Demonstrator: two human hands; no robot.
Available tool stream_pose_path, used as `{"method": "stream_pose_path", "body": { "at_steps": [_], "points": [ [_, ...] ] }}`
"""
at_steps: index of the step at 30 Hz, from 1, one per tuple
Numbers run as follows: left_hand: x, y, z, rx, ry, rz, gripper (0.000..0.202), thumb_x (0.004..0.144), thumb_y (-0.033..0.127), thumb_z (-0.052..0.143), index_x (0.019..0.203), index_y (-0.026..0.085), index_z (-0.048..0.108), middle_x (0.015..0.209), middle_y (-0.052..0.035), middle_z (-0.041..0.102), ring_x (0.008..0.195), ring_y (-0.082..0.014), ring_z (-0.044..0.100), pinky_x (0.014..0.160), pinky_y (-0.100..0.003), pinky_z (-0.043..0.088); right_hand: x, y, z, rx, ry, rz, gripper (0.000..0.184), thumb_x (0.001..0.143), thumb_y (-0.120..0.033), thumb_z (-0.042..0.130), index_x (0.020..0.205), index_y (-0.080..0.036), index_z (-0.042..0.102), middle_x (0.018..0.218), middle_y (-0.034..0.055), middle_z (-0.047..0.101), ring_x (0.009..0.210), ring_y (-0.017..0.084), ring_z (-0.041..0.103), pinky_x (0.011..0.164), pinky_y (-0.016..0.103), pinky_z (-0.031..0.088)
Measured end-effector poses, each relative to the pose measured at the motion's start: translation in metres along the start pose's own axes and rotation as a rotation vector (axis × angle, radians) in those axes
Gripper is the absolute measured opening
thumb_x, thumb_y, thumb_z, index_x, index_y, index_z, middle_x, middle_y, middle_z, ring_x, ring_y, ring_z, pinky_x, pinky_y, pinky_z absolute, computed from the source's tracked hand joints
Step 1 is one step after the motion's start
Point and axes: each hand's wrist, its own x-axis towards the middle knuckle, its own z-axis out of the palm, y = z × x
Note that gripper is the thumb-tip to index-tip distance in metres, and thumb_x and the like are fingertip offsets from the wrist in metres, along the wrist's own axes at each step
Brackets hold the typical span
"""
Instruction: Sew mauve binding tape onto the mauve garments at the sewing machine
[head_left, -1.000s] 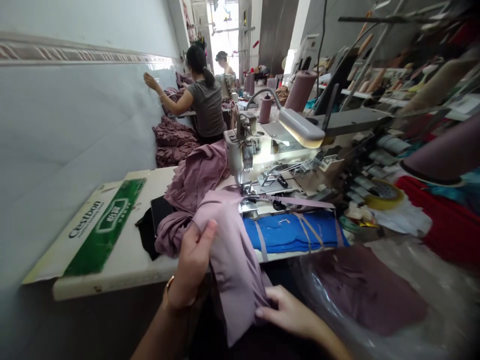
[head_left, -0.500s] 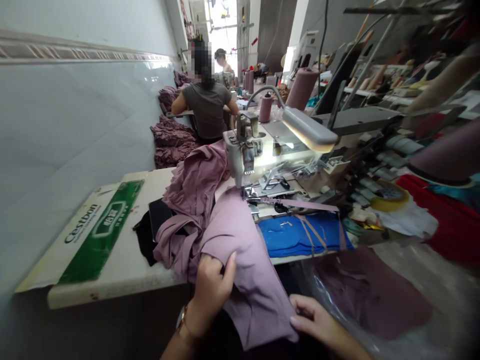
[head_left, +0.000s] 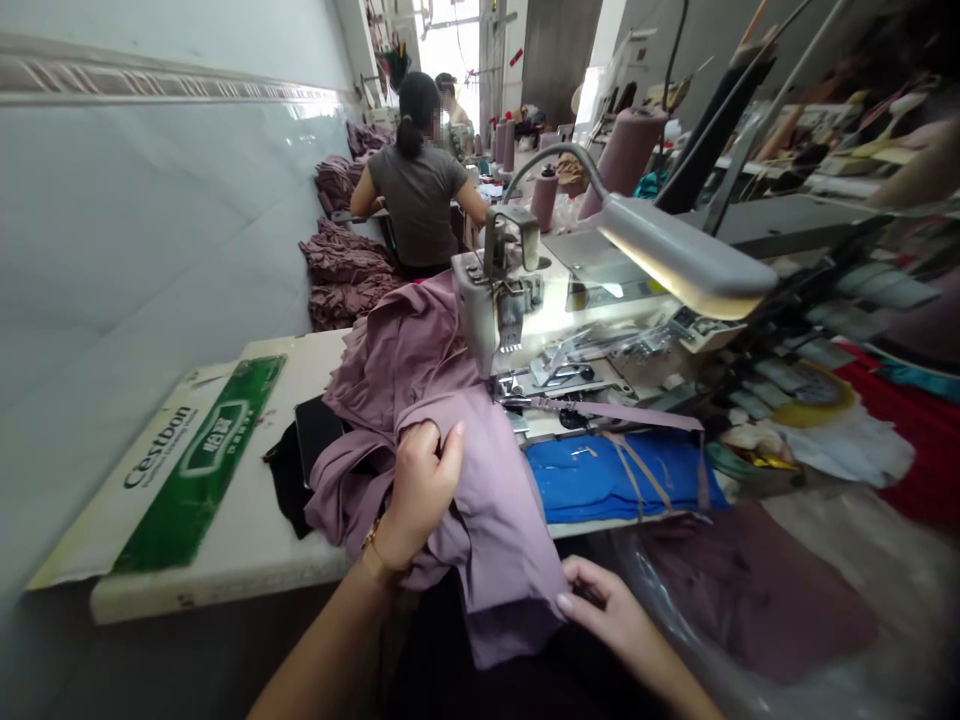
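A mauve fabric piece [head_left: 499, 500] runs from under the needle area of the sewing machine [head_left: 480, 310] down over the table's front edge. My left hand [head_left: 426, 478] grips a fold of it close below the machine, thumb on top. Lower right, my right hand [head_left: 600, 600] pinches the fabric's right edge between thumb and fingers. More of the mauve cloth [head_left: 405, 340] lies bunched left of the machine head. A narrow mauve strip [head_left: 622, 412] leads into the metal guide from the right.
A lit lamp [head_left: 682, 255] arches over the machine. Blue fabric [head_left: 622, 475] lies at the front right, above a plastic bag of mauve cloth [head_left: 757, 590]. A dark phone-like object [head_left: 315, 435] rests on the table [head_left: 247, 530]. A co-worker [head_left: 416, 190] sits ahead.
My left hand has moved up toward the machine with the fabric. My right hand has shifted slightly up and left, and the hanging cloth has drawn up toward the needle area.
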Motion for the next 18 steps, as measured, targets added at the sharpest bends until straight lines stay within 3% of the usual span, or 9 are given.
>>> {"method": "stream_pose_path", "body": {
  "at_steps": [6,10,15,18],
  "points": [
    [0.030,0.007,0.001,-0.142,-0.088,-0.084,0.025,0.088,0.030,0.055,0.070,0.020,0.042,0.066,0.0039,0.043,0.066,-0.0129,0.045,0.065,-0.025,0.038,0.014,-0.012,0.003,-0.034,0.054,-0.062,0.028,0.081,-0.045,0.066,0.075,-0.019,0.059,0.074,0.0006,0.057,0.075,0.019,0.055,0.072,0.029,0.045],
    [0.048,0.005,0.001,-0.271,-0.137,-0.069,0.010,0.083,0.028,0.061,0.088,0.020,0.056,0.080,-0.0008,0.058,0.085,-0.0189,0.059,0.081,-0.030,0.047,0.022,-0.017,0.008,-0.015,0.084,-0.096,0.030,0.081,-0.047,0.066,0.078,-0.018,0.061,0.078,0.0026,0.060,0.079,0.021,0.057,0.075,0.030,0.047],
    [0.068,-0.001,-0.004,-0.188,-0.258,-0.051,0.039,0.078,0.023,0.064,0.116,0.016,0.054,0.111,-0.0080,0.062,0.106,-0.0256,0.059,0.100,-0.041,0.045,0.031,-0.018,0.014,0.026,0.131,-0.093,0.033,0.079,-0.049,0.069,0.076,-0.018,0.059,0.071,-0.0003,0.054,0.071,0.017,0.054,0.068,0.027,0.046],
    [0.081,-0.006,-0.006,-0.134,-0.278,-0.012,0.050,0.077,0.017,0.062,0.125,0.014,0.049,0.125,-0.0128,0.058,0.116,-0.0289,0.055,0.106,-0.043,0.041,0.035,-0.019,0.018,0.118,0.149,-0.074,0.036,0.078,-0.050,0.070,0.089,-0.018,0.058,0.072,-0.0010,0.055,0.070,0.016,0.056,0.067,0.027,0.046]
  ]
}}
